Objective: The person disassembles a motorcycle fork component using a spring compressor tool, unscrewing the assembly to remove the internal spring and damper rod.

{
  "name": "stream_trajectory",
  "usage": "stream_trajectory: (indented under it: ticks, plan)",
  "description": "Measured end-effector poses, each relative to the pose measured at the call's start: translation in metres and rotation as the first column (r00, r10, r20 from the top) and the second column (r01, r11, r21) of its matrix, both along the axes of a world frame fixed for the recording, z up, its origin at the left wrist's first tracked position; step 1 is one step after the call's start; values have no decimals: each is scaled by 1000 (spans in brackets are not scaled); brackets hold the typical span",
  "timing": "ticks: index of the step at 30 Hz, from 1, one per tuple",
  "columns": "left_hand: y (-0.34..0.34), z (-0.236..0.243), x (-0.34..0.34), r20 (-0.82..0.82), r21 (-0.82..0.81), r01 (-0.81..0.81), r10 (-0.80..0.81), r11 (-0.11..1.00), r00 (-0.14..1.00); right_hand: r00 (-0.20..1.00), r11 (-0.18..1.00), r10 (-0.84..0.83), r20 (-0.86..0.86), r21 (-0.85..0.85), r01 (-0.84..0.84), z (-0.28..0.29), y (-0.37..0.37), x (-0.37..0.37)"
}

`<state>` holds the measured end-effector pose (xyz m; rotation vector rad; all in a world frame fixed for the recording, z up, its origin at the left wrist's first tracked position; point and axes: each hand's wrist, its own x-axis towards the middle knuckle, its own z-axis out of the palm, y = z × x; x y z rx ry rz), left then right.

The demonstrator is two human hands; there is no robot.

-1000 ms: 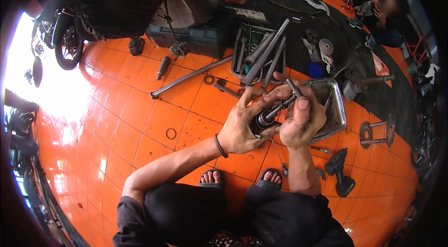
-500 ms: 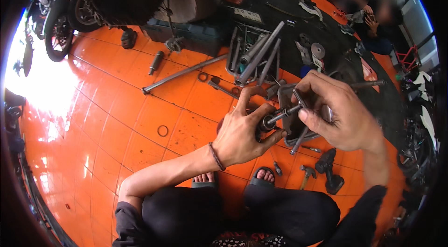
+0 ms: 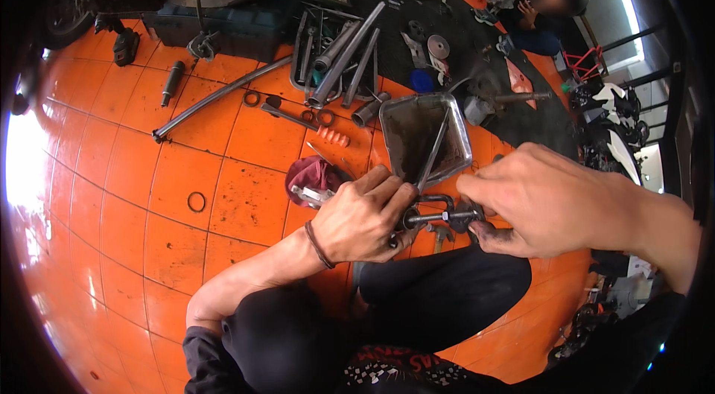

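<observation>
Above my lap, both hands are on a dark metal rod assembly [image 3: 432, 218] with a nut-like collar partway along it. My left hand [image 3: 365, 219] is closed around its left end, where a round dark piece shows between thumb and fingers. The fingers of my right hand [image 3: 551, 204] are closed on a dark blocky piece at the right end. A bent dark bar runs just above the rod between the hands; what it joins is hidden. Just beyond stands an oily metal tray [image 3: 463, 133] with a thin rod [image 3: 434, 152] leaning in it. A dark red cloth [image 3: 309, 174] lies beside my left hand.
Metal tubes [image 3: 346, 59] and tools lie in another tray farther off. A long tube [image 3: 223, 96], rings [image 3: 196, 202] and an orange-handled tool [image 3: 333, 135] rest on the orange tiles. A hammer [image 3: 441, 236] lies below the rod. Another person [image 3: 536, 7] sits at far right.
The view has swung rightward, and both hands have moved nearer my lap. My right hand has gone from a thin T-shaped bar to the dark piece at the rod's end. The tray is more exposed.
</observation>
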<state>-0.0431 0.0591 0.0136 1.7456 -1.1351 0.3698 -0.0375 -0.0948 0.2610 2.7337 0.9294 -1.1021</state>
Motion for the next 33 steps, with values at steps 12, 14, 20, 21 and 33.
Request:
stream_trajectory:
  ticks: [12,14,20,21,33]
  plan:
    - [9,-1,7,-59,14,105,-104,994,993,716,802,593,368,-196,-564,-14,0,-5]
    - [9,-3,8,-47,-7,124,-124,992,991,640,724,687,344,-242,-646,-10,6,-4]
    - [9,-4,11,-49,-6,187,-187,982,981,513,595,779,361,-163,-787,-14,1,3]
    - [12,-3,13,-57,13,154,-153,988,987,536,619,753,383,-136,-773,-14,-2,5]
    - [-2,-6,-4,-71,31,13,-11,999,997,322,382,-903,-283,-187,905,-6,3,-27]
